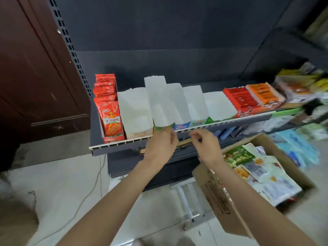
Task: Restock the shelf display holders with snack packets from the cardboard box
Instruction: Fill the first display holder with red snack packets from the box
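A row of white display holders (195, 103) stands on the dark shelf (120, 148). The leftmost holder carries red snack packets (110, 118). My left hand (160, 144) is at the shelf's front edge, its fingers curled at the green lower front of the tallest white holder (159, 103). My right hand (204, 142) hovers just right of it, in front of the shelf rail, with loosely curled fingers and nothing in them. The cardboard box (218, 197) sits on the floor at lower right with several snack packets (257, 167) inside.
Red and orange boxed snacks (252, 96) fill the shelf's right end, with blurred goods beyond. A brown door (30, 68) is on the left. A cable (85, 197) runs across the pale floor, and a metal frame (190, 201) stands below the shelf.
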